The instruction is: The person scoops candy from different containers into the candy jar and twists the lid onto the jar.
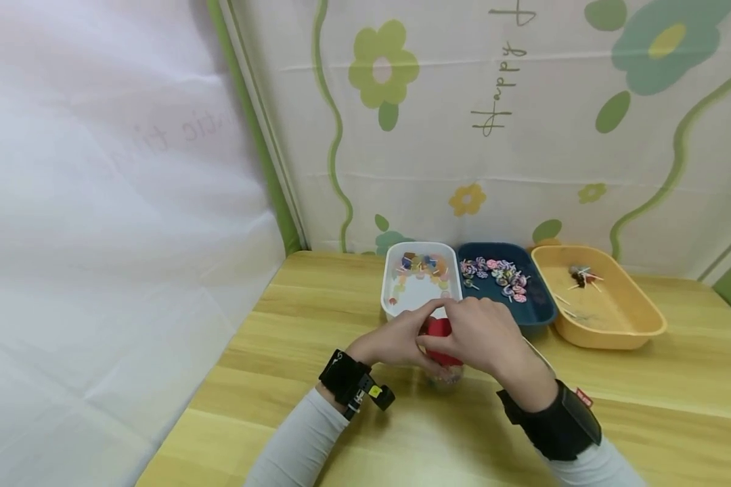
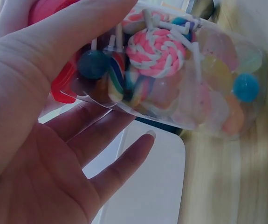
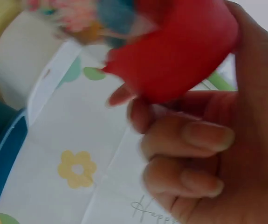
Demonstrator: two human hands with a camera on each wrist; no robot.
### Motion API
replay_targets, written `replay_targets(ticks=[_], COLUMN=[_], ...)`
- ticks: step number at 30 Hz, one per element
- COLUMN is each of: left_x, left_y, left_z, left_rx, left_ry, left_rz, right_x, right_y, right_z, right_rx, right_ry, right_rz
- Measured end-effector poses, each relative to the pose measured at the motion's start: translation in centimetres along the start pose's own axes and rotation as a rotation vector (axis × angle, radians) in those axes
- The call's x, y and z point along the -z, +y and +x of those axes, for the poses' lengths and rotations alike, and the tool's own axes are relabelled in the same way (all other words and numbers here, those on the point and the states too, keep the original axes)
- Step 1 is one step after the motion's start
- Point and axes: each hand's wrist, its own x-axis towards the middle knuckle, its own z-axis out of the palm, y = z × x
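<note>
Between the two hands is a clear jar [image 1: 446, 379] with a red lid [image 1: 440, 341], above the wooden table. Small pretend sweets fill it, among them a pink-and-white swirl lollipop [image 2: 156, 52] and blue balls. My left hand [image 1: 396, 340] grips the jar near its lid end, thumb across the clear side and the lower fingers spread out in the left wrist view. From the other side my right hand [image 1: 481, 335] holds the red lid, its fingers curled in the right wrist view. In the left wrist view the jar lies on its side across the picture.
Behind the hands stand a white bin [image 1: 414, 294] with translucent sweets, a dark blue bin [image 1: 539, 314] with swirl lollipops and a yellow bin [image 1: 627, 304] with a few stick pieces. A flowered curtain [image 1: 402, 155] hangs behind the table [image 1: 317, 297].
</note>
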Motion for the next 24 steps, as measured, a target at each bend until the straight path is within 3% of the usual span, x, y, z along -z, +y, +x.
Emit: replay_targets(ticks=[2,5,9,12,16,24], left_x=[0.1,0.1,0.3,0.3,0.2,0.2], left_y=[0.0,-0.1,-0.3,-0.4,-0.3,0.1], left_z=[-0.1,0.0,0.1,0.1,0.1,0.1], left_rx=[0.001,-0.008,-0.016,-0.021,-0.010,-0.002], left_ry=[-0.005,-0.012,-0.017,-0.022,-0.020,-0.031], left_rz=[-0.020,-0.025,-0.028,-0.052,-0.067,-0.022], right_x=[0.0,0.7,2.4,3.0,2.9,2.6], right_y=[-0.1,0.3,1.4,1.9,1.7,0.4], right_z=[0.0,-0.4,-1.0,-1.3,-1.2,-1.1], right_rx=[-0.022,-0.024,0.057,0.138,0.176,0.103], right_ry=[-0.015,-0.110,-0.237,-0.272,-0.268,-0.256], right_rz=[-0.015,0.040,0.214,0.298,0.287,0.156])
